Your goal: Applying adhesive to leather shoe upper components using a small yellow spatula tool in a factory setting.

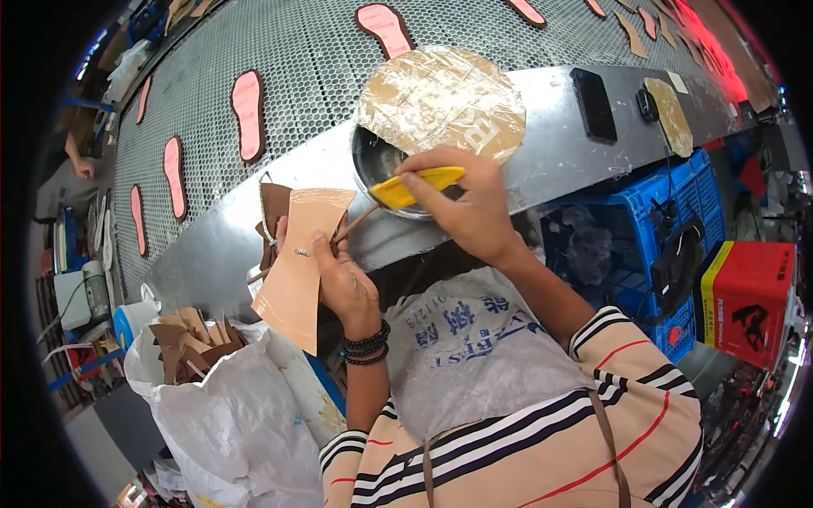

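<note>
My left hand grips a tan leather piece, narrow in the middle and wider at both ends, with its thumb pressed on the face. Behind it, darker brown pieces show partly. Between the fingers of my right hand is a flat yellow tool with a dark lower-left edge; its exact kind is unclear. From that edge a thin brown strip runs toward my left fingers. Beneath the tool stands a round metal pot, mostly covered by a plastic-wrapped cardboard disc.
Pink-faced insoles lie across the mesh conveyor beyond the metal ledge. A black phone rests on the ledge. A white sack of brown scraps stands left; a blue crate and red box stand right.
</note>
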The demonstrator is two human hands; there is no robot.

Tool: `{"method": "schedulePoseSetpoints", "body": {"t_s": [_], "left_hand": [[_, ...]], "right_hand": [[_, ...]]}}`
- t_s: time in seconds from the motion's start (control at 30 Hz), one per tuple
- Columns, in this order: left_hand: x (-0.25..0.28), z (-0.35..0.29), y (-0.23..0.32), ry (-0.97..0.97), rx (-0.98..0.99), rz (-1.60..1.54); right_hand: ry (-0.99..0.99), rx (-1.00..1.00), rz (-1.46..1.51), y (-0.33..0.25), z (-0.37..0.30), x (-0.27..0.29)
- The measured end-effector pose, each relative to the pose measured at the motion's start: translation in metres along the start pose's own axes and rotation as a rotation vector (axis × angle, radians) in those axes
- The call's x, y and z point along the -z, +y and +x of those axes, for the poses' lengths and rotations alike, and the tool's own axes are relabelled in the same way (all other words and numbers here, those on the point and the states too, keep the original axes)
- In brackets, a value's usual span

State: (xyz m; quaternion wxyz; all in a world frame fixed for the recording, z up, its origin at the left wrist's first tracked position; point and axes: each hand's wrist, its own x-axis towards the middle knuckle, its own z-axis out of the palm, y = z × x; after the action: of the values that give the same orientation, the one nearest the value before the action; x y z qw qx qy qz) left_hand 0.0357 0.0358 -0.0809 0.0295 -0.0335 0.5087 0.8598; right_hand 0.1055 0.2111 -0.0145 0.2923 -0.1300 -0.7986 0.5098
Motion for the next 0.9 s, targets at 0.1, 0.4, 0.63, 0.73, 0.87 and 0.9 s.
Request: {"method": "schedulePoseSetpoints", "body": {"t_s": [0.1, 0.4, 0.63, 0.73, 0.87, 0.9], "left_hand": [[-0.007, -0.004, 0.003, 0.058, -0.015, 0.036], [-0.028, 0.115, 0.064, -0.312, 0.109, 0.212], [-0.294, 0.201, -0.004, -1.086, 0.362, 0.279], [-0.388, 0.204, -0.084, -1.349, 0.446, 0.194], [-0.430, 0.238, -0.211, -1.408, 0.249, 0.410], [-0.420, 0.261, -0.215, -1.279, 0.465, 0.427]], "right_hand": [[0.042, -0.067, 0.019, 0.006, 0.000, 0.000], [0.110, -0.046, 0.026, -0.004, 0.002, 0.042], [0.295, -0.090, -0.008, -0.004, -0.026, 0.115], [0.374, -0.119, -0.074, 0.000, -0.035, 0.145], [0.415, -0.181, -0.022, -0.001, -0.035, 0.156], [0.391, -0.175, 0.013, -0.001, -0.031, 0.153]]}}
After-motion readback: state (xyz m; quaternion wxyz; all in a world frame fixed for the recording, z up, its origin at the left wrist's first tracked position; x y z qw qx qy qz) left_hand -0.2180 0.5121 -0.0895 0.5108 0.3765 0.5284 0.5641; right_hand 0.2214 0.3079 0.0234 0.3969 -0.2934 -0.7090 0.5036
